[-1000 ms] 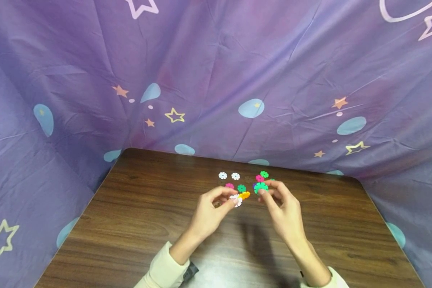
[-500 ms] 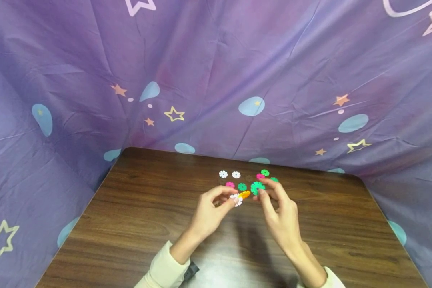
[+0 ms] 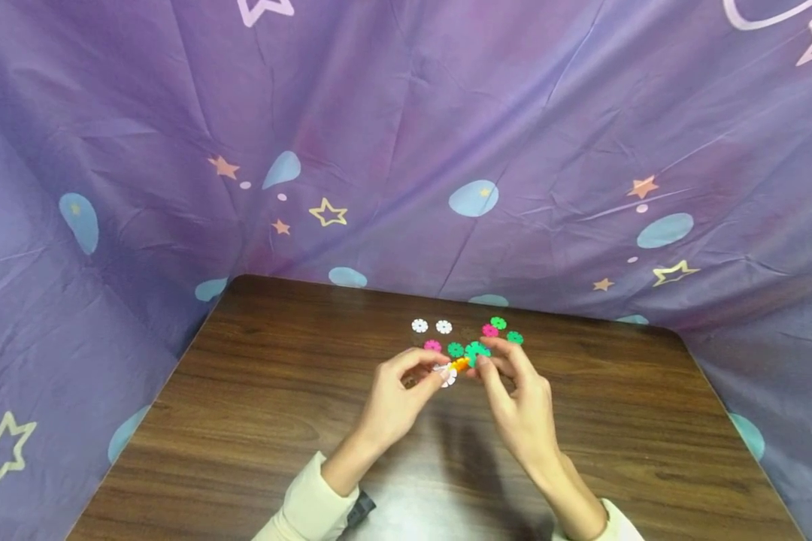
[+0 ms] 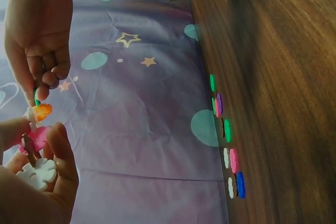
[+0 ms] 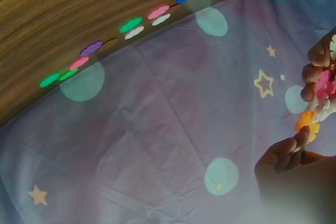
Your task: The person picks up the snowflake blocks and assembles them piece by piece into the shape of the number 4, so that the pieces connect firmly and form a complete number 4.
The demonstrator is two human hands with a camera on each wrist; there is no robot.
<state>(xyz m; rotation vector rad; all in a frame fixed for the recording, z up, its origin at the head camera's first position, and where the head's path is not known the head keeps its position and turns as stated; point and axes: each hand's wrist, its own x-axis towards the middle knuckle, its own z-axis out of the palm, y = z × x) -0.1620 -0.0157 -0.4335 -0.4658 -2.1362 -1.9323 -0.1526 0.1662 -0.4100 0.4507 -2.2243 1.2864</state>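
Note:
My left hand [image 3: 391, 394] grips a short chain of flower-shaped interlocking discs above the table. In the left wrist view the chain shows a white disc [image 4: 39, 176], a brown disc [image 4: 28, 148] edge-on and a pink disc [image 4: 37, 139]. An orange disc [image 3: 460, 364] sticks out at its right end, beyond another white disc [image 5: 321, 110]. My right hand [image 3: 529, 409] pinches a green disc [image 3: 476, 351] between thumb and fingertips. That green disc is at the orange disc's edge; whether they interlock I cannot tell. Fingers cover part of the chain.
Loose discs lie behind the hands on the wooden table [image 3: 277, 406], among them white [image 3: 419, 326], pink [image 3: 432, 346], green [image 3: 515, 338], blue [image 4: 241, 184] and purple [image 5: 91, 48] ones. A purple patterned cloth [image 3: 392, 150] hangs along the table's back edge.
My right hand has moved left with the green disc, bringing it from apart to the orange disc's edge, and the green disc has turned. The left hand has stayed almost still.

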